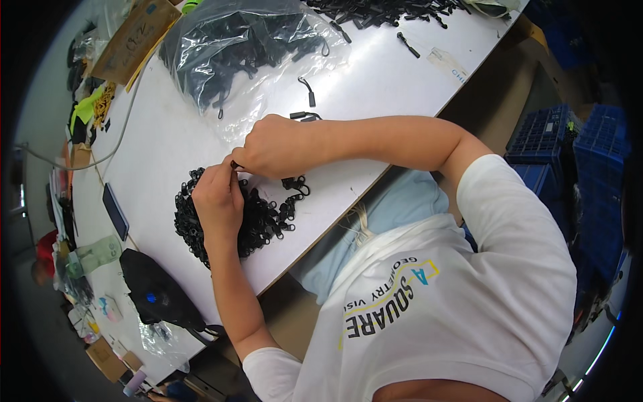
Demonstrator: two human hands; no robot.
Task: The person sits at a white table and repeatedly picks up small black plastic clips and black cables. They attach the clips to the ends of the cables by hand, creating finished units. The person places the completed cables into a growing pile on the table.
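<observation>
My left hand (219, 199) and my right hand (276, 146) meet with their fingertips pinched together over the white table. Between them shows the end of a small black piece (234, 165); the fingers cover most of it, so its exact kind is hidden. A heap of small black zipper sliders (258, 224) lies under and around my left hand. Close to my right wrist, partly covered by it, are black zipper pulls (300, 115) with cord loops. One more loose zipper pull (308, 92) rests a little farther off.
A clear plastic bag (234, 53) full of black pulls lies at the far side, beside a larger pile of pulls (382, 10). On the left are a phone (116, 211), a black pouch (157, 288) and a cardboard box (134, 41). Blue crates (539, 137) stand beyond the table's right edge.
</observation>
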